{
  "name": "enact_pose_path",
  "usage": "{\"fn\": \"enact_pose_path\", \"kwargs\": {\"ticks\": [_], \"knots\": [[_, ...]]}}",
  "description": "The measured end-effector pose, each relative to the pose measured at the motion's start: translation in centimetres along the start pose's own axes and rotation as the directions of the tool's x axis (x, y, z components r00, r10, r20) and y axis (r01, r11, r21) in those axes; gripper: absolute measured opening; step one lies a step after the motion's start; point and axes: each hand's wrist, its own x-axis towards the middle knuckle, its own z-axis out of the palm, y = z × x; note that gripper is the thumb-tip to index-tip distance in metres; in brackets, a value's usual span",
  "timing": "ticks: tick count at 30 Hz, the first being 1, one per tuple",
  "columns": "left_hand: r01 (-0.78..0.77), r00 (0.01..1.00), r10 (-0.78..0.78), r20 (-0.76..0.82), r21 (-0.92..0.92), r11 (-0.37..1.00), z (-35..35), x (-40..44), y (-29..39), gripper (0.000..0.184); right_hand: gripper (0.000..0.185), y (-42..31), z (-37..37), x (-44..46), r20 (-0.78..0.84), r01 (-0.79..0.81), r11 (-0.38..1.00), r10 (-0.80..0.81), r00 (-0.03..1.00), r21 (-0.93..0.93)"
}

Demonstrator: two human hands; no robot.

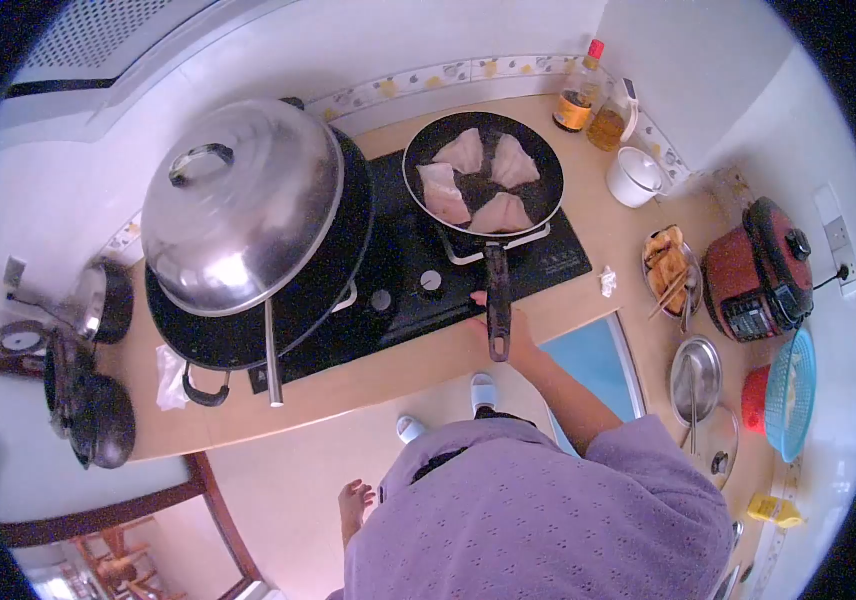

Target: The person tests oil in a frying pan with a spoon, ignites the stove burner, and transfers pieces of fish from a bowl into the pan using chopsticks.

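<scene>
My right hand (520, 325) is by the stove's front edge, partly hidden behind the black handle of a frying pan (489, 178). Fingertips show left of the handle; whether they grip anything cannot be made out. Four pale, flat pieces of food (501, 213) lie apart in the pan, which sits on the right burner of the black stove (403, 262). My left hand (355, 495) hangs low beside my body, fingers loosely bent and apart, holding nothing. To the left, a large wok (356, 190) carries a domed metal lid (243, 210), with a metal handle sticking out toward the front.
Bottles (575, 95), a jug (610, 120) and a white lidded pot (634, 177) stand at the back right. Further right are a plate of browned food (668, 268), a red cooker (758, 270), a metal bowl (696, 378) and a blue basket (791, 395). Dark pans (98, 420) sit far left.
</scene>
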Motion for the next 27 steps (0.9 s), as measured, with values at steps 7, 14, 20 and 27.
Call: {"fn": "enact_pose_path", "kwargs": {"ticks": [7,14,20,27], "knots": [[0.09,0.995,-0.092,0.029,0.057,0.994,-0.4,-0.2,0.0,0.037,0.042,-0.9,-0.8,-0.4,-0.02,0.044,0.992,-0.047,0.999,-0.115],[0.101,0.995,-0.099,0.033,-0.049,0.994,-0.9,0.0,-2.0,0.038,0.041,2.4,-1.3,0.2,0.312,-0.321,0.069,0.118,0.943,0.945],[0.129,0.992,-0.127,0.025,-0.142,0.981,-0.4,-0.7,-1.2,0.033,0.055,-11.7,-6.2,-1.5,0.553,-0.599,0.123,0.273,0.787,0.791],[0.05,0.997,-0.047,0.065,-0.047,0.998,0.2,1.5,-1.5,0.031,0.024,-12.6,-5.9,-0.4,0.497,-0.56,0.116,0.34,0.798,0.82]]}}
